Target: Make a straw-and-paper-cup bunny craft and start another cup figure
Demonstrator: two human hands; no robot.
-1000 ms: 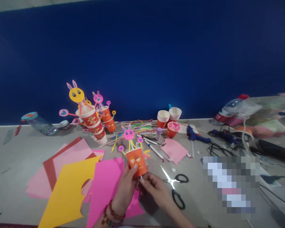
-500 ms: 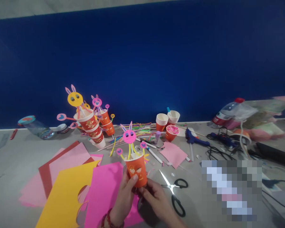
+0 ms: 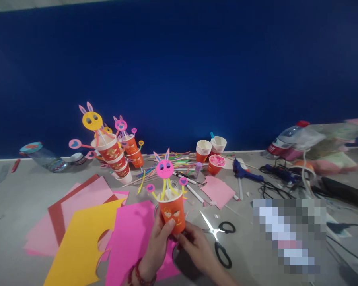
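Note:
An orange paper cup (image 3: 172, 210) stands nearly upright in my left hand (image 3: 158, 242), whose fingers wrap round its side with the thumb across the front. Out of the cup's top rises a pink paper bunny head (image 3: 165, 169) with eyes and two ears, on a pale straw, with yellow bent arms ending in pink round paws. My right hand (image 3: 193, 242) is closed at the cup's base, thumb and fingers pressed together; what they pinch under it is hidden. To its right lie open scissors (image 3: 216, 234) with black handles.
Magenta paper (image 3: 129, 238) and yellow paper (image 3: 80, 242) lie to the left. Behind are stacked cups with a yellow bunny (image 3: 92, 120), coloured sticks, markers and a tape roll. Cups (image 3: 203, 147), a blue glue gun (image 3: 241, 171), cables and a bottle (image 3: 286, 139) stand rightward.
The bunny head has shifted slightly right and stands a little straighter above the cup. Both hands keep their places on the cup. The whole view has moved very slightly.

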